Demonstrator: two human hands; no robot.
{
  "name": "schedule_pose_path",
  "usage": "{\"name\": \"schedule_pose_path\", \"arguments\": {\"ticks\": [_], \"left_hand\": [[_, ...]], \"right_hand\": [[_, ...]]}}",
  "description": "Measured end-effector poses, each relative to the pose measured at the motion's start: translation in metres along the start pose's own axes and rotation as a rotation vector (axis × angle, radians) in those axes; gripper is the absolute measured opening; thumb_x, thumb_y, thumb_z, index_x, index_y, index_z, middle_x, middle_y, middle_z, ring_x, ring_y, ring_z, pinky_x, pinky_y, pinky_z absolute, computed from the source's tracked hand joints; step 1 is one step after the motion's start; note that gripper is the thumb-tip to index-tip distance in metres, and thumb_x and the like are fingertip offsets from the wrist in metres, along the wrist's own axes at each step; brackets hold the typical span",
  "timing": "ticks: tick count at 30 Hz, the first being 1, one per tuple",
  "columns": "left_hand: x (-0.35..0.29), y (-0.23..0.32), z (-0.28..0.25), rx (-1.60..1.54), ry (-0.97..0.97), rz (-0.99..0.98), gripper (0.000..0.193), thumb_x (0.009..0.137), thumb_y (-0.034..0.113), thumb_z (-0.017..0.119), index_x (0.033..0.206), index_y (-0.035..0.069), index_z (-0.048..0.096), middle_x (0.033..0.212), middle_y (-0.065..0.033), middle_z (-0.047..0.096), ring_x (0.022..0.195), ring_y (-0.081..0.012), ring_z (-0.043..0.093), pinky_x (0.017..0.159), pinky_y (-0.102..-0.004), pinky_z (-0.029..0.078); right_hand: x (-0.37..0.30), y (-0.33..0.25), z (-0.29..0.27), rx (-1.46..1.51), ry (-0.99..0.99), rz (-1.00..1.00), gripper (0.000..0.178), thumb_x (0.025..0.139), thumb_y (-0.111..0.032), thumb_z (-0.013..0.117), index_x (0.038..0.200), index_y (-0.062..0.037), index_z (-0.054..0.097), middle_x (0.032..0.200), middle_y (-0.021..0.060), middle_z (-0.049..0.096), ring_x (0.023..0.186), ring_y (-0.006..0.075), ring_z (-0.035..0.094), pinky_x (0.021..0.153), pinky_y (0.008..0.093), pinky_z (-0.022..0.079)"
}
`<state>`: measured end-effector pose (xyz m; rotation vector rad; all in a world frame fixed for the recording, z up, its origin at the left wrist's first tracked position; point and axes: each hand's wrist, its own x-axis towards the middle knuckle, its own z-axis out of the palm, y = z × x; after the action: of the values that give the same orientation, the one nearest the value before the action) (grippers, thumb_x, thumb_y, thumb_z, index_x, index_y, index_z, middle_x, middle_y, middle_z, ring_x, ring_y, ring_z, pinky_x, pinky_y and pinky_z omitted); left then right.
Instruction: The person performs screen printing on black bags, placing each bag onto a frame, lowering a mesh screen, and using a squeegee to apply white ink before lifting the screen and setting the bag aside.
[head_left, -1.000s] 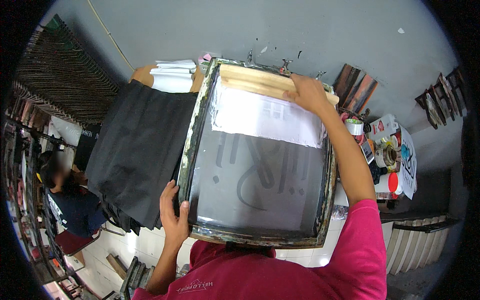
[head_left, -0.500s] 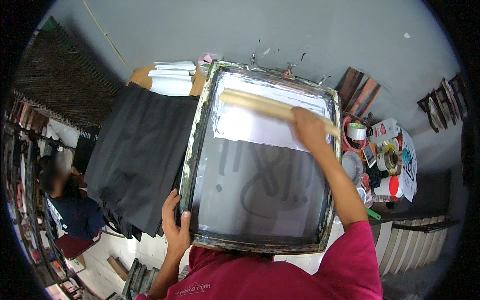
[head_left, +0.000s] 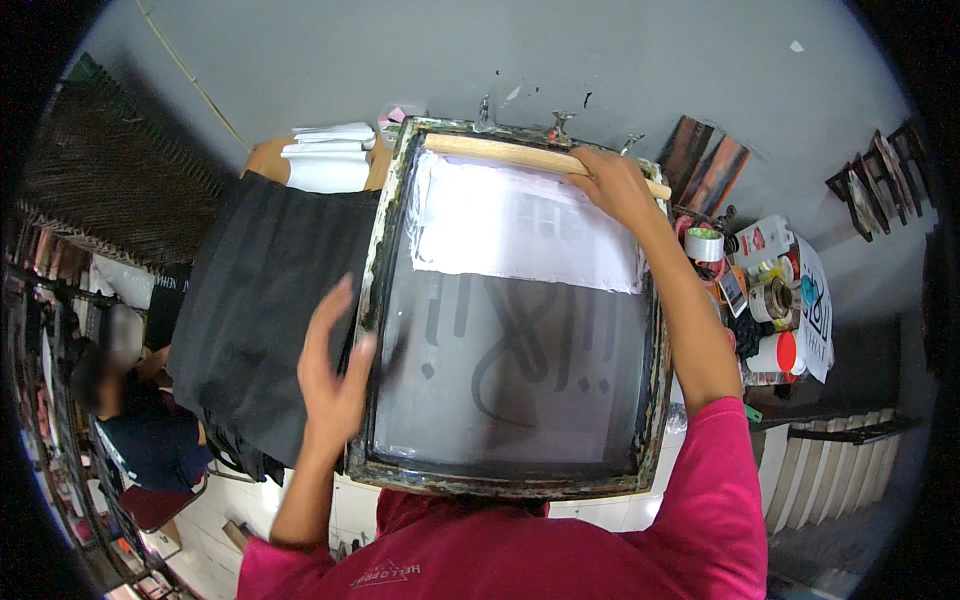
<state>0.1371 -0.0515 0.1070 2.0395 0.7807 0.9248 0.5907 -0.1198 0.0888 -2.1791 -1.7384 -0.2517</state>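
Your right grip (head_left: 612, 185) is closed around the wooden bar (head_left: 500, 152), toward its right end. The bar lies crosswise inside the far edge of the frame (head_left: 500, 486), just beyond the white paste (head_left: 480, 225). Your left grip (head_left: 335, 375) is spread and empty, thumb apart from the fingers, beside the frame's left edge and in front of the black cloth (head_left: 270, 310); whether the thumb touches the frame, you cannot tell from here.

As for progress, the paste covers roughly the far part of the screen (head_left: 420, 420), its near border fairly straight. The near part carries no such white layer, and its dark curved strokes show plainly. With the bar in your hold and plenty of paste in the frame, the work looks under way rather than finished. What lies beneath the screen is hidden, so you cannot judge the result there.
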Motion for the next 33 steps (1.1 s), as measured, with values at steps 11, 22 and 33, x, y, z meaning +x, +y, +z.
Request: {"name": "schedule_pose_path", "arguments": {"ticks": [11, 22, 33], "left_hand": [[0.265, -0.036, 0.11, 0.514, -0.506, 0.243, 0.038, 0.082, 0.029, 0.078, 0.11, 0.004, 0.073, 0.099, -0.0214, 0.074, 0.096, -0.0388, 0.07, 0.086, -0.0464, 0.053], [0.208, -0.038, 0.098, 0.442, -0.389, 0.241, 0.035, 0.08, 0.033, 0.081, 0.102, 0.005, 0.078, 0.091, -0.0197, 0.075, 0.088, -0.036, 0.072, 0.082, -0.0452, 0.053], [0.104, -0.023, 0.064, 0.393, -0.322, 0.379, 0.026, 0.078, 0.017, 0.082, 0.099, 0.002, 0.077, 0.096, -0.0142, 0.076, 0.088, -0.0335, 0.071, 0.084, -0.0428, 0.055]], "right_hand": [[0.017, -0.013, -0.007, -0.271, -0.139, 0.366, 0.068, 0.067, -0.073, 0.079, 0.099, -0.0119, 0.079, 0.085, 0.0161, 0.076, 0.084, 0.0339, 0.074, 0.074, 0.0479, 0.056], [-0.029, -0.04, -0.017, -0.277, -0.1, 0.31, 0.065, 0.068, -0.073, 0.078, 0.088, -0.0115, 0.08, 0.081, 0.0125, 0.075, 0.079, 0.0307, 0.074, 0.069, 0.0449, 0.057], [-0.115, -0.082, -0.015, -0.187, 0.041, 0.2, 0.037, 0.067, -0.046, 0.088, 0.079, -0.013, 0.074, 0.08, 0.0055, 0.07, 0.081, 0.0258, 0.069, 0.068, 0.0418, 0.055]]}}
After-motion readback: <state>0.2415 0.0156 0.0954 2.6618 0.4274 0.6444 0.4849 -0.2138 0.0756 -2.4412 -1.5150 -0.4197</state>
